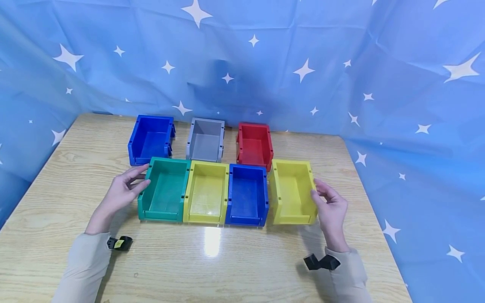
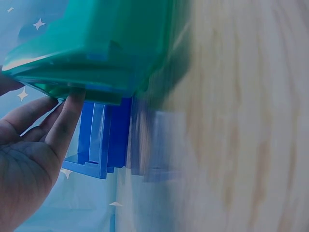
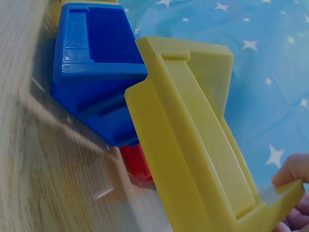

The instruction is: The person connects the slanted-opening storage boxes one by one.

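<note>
My left hand (image 1: 123, 189) is at the left wall of a green storage bin (image 1: 164, 212). The thumb lies over its rim, and other fingers (image 2: 71, 116) touch below the rim in the left wrist view. My right hand (image 1: 331, 206) pinches the right wall of a yellow bin (image 1: 292, 185), thumb on the rim. That bin looks tilted against its neighbour in the right wrist view, a narrow gap from the blue bin (image 1: 248, 193). Another yellow bin (image 1: 206, 189) stands between the green and blue ones, side by side.
Behind the front row stand a second blue bin (image 1: 151, 143), a grey bin (image 1: 206, 141) and a red bin (image 1: 254, 145). The wooden table (image 1: 182, 269) meets a blue star-patterned cloth (image 1: 242, 63) at the back and sides.
</note>
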The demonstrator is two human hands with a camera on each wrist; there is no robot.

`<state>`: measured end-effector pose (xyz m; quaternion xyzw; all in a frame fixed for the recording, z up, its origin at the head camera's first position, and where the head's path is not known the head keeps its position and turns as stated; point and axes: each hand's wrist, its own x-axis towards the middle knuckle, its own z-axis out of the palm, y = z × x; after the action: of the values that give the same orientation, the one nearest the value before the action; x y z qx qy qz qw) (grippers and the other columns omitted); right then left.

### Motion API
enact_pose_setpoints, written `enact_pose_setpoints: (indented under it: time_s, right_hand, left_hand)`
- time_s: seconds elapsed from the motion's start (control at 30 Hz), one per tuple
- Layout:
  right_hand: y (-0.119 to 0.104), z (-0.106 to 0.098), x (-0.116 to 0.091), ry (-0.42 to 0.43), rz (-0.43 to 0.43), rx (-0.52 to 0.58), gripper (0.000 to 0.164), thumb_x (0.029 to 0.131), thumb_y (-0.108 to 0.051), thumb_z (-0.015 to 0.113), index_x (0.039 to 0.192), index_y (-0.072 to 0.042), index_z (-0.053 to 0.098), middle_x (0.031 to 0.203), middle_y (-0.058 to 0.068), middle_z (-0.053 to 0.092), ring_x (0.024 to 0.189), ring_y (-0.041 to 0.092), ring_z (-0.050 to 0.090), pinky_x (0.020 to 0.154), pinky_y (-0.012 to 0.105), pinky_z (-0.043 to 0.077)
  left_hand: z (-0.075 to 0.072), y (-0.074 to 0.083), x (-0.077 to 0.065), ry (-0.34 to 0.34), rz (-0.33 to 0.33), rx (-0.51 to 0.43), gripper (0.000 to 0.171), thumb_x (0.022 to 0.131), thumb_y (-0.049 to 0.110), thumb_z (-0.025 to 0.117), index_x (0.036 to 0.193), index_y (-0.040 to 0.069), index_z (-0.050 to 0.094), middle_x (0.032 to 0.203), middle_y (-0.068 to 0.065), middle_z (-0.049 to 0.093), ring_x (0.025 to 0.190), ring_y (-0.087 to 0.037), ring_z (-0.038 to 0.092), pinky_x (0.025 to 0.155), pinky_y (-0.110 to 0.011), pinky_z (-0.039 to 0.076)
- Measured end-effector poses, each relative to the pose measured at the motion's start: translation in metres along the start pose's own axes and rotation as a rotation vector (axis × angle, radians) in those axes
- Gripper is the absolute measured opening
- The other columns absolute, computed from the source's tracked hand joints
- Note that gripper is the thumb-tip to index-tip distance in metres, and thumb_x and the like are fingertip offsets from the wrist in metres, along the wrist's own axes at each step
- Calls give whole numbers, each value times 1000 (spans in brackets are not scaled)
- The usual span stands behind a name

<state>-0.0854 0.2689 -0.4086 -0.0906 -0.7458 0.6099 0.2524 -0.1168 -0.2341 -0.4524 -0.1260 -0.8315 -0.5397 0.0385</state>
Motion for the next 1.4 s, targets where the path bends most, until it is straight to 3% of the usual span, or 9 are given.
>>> enact_pose_setpoints:
  time_s: [0.3, 0.5, 0.7, 0.87, 1.13, 1.27, 1.4]
  right_hand:
    - [-5, 2, 1, 11, 42, -120, 26, 78, 12, 63, 103, 10, 67, 74, -2, 68, 66, 0, 58, 58, 8, 47]
    - [-5, 5, -1, 21, 36, -72, 25, 77, 13, 63, 101, 13, 66, 76, 8, 68, 65, 2, 58, 59, 9, 47]
    - [-5, 6, -4, 2, 44, -76, 24, 79, 13, 64, 103, 12, 66, 78, 0, 68, 67, 2, 58, 59, 9, 47]
    - [-4, 3, -5, -27, 115, -68, 23, 85, 3, 64, 107, 12, 65, 80, -12, 67, 72, 1, 59, 63, 9, 47]
    - [-2, -1, -3, -54, 192, -67, 26, 89, -4, 62, 112, 9, 64, 89, -15, 67, 81, 3, 59, 69, 10, 49]
    - [-3, -1, -2, -73, 162, -113, 25, 91, -5, 60, 112, 7, 64, 93, -10, 67, 82, 3, 58, 68, 9, 48]
    - [-3, 2, -4, -116, -22, -241, 29, 91, -3, 58, 118, 5, 60, 111, 8, 63, 92, 7, 54, 74, 10, 46]
  left_hand:
    - [0, 0, 0, 1, 6, 5, 45, 91, -3, 57, 133, -10, 45, 129, -26, 48, 97, 6, 50, 81, -4, 43]
    - [0, 0, 0, 0, 2, 8, 45, 90, -3, 57, 133, -10, 45, 129, -26, 48, 97, 6, 49, 82, -4, 42]
    - [0, -1, 0, -2, -2, -1, 45, 91, -3, 57, 134, -9, 45, 129, -25, 48, 98, 6, 50, 82, -4, 43]
    - [0, -1, 0, 0, 4, 2, 45, 90, -3, 57, 133, -9, 45, 129, -26, 48, 98, 6, 50, 82, -4, 43]
    - [-1, 0, 1, 0, 1, 5, 45, 91, -3, 57, 133, -9, 45, 130, -27, 47, 98, 7, 50, 82, -4, 42]
    - [-1, -1, 1, -3, -1, 8, 45, 91, -3, 57, 134, -9, 44, 130, -27, 47, 98, 7, 49, 82, -4, 42]
    - [0, -2, 1, -5, -5, 10, 45, 91, -3, 57, 134, -9, 44, 130, -27, 46, 98, 7, 48, 82, -4, 42]
